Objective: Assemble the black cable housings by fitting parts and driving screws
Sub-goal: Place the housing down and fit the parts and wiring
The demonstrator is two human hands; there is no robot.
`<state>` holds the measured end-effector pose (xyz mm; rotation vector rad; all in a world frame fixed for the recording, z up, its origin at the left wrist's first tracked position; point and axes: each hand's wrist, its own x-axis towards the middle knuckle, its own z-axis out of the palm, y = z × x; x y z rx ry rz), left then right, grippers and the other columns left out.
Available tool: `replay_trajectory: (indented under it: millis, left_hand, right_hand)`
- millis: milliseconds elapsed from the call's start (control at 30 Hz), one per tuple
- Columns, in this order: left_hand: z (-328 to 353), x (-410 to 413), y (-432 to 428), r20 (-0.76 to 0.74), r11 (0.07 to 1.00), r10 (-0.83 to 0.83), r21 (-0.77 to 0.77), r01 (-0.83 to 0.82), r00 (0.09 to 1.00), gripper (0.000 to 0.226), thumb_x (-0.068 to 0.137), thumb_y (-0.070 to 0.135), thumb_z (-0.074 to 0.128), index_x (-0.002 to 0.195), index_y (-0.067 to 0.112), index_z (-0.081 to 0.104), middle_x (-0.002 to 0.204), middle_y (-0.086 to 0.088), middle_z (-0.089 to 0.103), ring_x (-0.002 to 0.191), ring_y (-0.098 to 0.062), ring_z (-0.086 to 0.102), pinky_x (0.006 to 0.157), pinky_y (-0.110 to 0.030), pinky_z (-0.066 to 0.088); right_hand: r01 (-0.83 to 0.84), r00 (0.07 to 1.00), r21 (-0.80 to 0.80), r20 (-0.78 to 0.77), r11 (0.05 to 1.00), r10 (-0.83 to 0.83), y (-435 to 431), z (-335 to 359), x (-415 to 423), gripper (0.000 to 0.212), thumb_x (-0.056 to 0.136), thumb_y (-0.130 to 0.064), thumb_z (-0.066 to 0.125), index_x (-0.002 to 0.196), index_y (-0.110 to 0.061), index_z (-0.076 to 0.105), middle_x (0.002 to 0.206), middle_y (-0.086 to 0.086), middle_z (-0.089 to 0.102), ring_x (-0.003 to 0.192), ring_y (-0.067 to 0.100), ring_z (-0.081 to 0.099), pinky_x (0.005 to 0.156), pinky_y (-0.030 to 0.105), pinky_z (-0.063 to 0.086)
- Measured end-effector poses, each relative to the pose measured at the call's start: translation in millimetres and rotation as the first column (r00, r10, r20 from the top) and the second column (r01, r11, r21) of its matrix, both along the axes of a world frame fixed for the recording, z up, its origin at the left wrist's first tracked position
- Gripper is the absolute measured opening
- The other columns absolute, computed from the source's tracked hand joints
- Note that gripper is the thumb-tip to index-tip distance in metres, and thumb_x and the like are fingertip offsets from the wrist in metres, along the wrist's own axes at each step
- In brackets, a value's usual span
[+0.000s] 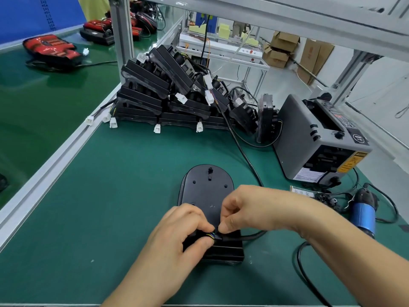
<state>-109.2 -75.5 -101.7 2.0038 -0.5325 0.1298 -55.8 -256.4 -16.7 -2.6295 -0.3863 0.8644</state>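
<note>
A black housing (207, 187) with a rounded far end lies flat on the green mat, screw holes showing on its back. At its near end my left hand (179, 233) pinches a small bundle of coloured wires (211, 235). My right hand (245, 209) pinches the black cable (250, 236) just right of those wires, fingers curled. The cable runs off to the right across the mat. The housing's near end is partly hidden under both hands.
A heap of black housings (168, 96) with white connectors is stacked at the back. A grey tape dispenser (318, 140) stands at right, a blue-banded electric screwdriver (363, 213) lies beside it. Red parts (51, 48) rest on the conveyor at left.
</note>
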Motion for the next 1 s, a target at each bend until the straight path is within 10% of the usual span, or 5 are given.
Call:
replay_trajectory:
  millis: [267,500,1000]
  left_hand:
    - [0.1,0.0,-0.8,-0.016,1.0,0.02,-0.008,-0.02,1.0,0.007,0.075,0.029,0.065,0.081,0.032,0.065,0.099,0.02,0.056,0.099,-0.01,0.053,0.081,-0.012,0.037]
    - [2.9,-1.1,-12.2,0.004,0.988,0.114,0.106,-0.114,0.993,0.039,0.054,0.065,0.062,0.08,0.038,0.052,0.097,0.024,0.048,0.1,0.001,0.043,0.079,-0.01,0.032]
    - [-3.6,-5.2,-23.9,0.207,0.975,0.203,0.051,-0.218,0.957,0.018,0.072,0.048,0.06,0.078,0.032,0.057,0.08,0.015,0.047,0.082,-0.002,0.043,0.071,-0.023,0.037]
  right_hand:
    - [-0.125,0.989,-0.185,-0.104,0.975,0.107,13.4,11.7,17.5,0.024,0.081,-0.047,0.067,0.085,-0.023,0.066,0.07,-0.013,0.059,0.067,0.01,0.057,0.06,0.021,0.043]
    - [-0.019,0.987,-0.036,-0.16,0.999,0.013,6.8,6.0,13.4,0.019,0.085,-0.038,0.068,0.081,-0.02,0.062,0.073,-0.008,0.058,0.057,-0.002,0.054,0.053,0.008,0.047]
    - [0.07,0.953,0.111,-0.301,0.991,-0.033,2.7,-0.9,16.4,0.014,0.087,-0.022,0.068,0.083,-0.011,0.06,0.069,0.002,0.056,0.067,0.009,0.051,0.064,0.025,0.058]
